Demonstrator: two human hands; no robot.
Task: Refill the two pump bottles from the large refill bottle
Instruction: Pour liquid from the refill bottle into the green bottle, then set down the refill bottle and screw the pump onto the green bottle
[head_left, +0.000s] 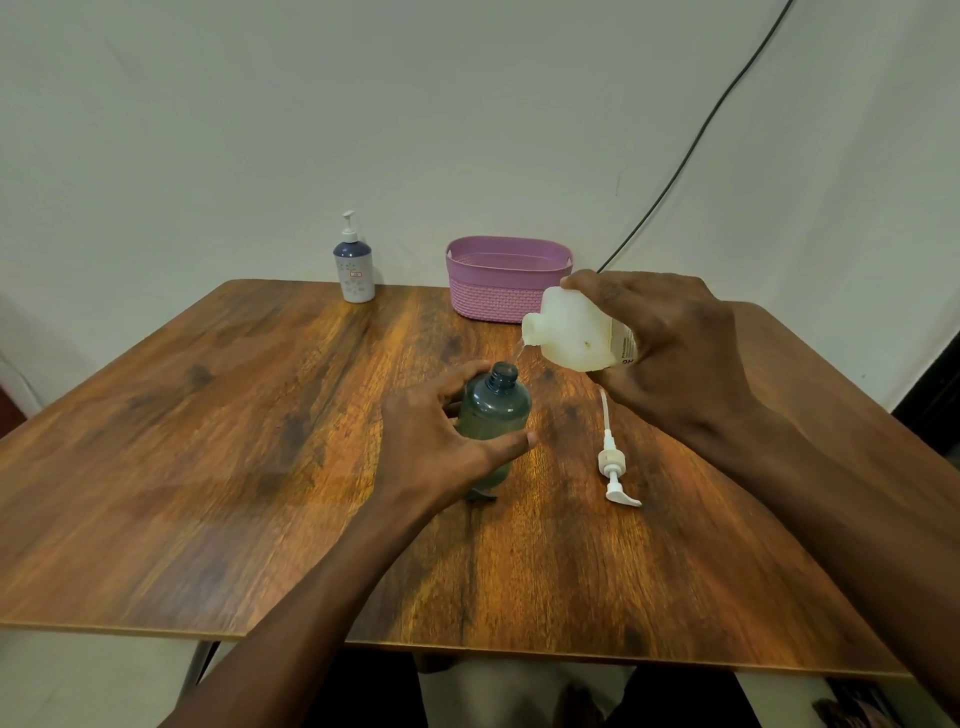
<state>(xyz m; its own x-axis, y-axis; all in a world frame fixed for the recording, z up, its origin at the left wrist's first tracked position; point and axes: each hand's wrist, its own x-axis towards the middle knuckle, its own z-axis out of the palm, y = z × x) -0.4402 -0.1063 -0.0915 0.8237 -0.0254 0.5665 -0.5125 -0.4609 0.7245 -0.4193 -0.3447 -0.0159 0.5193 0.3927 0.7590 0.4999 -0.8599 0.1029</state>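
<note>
Left hand (436, 441) grips open bottle (493, 415); right hand (670, 348) tilts refill bottle (571, 332) above.

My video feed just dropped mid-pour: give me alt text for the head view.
The right hand tilts the white refill bottle, a thin stream falling toward the open neck of the dark pump bottle, which the left hand steadies on the wooden table. Its removed pump lies to the right; a second pump bottle and pink basket stand at the far edge.
</note>
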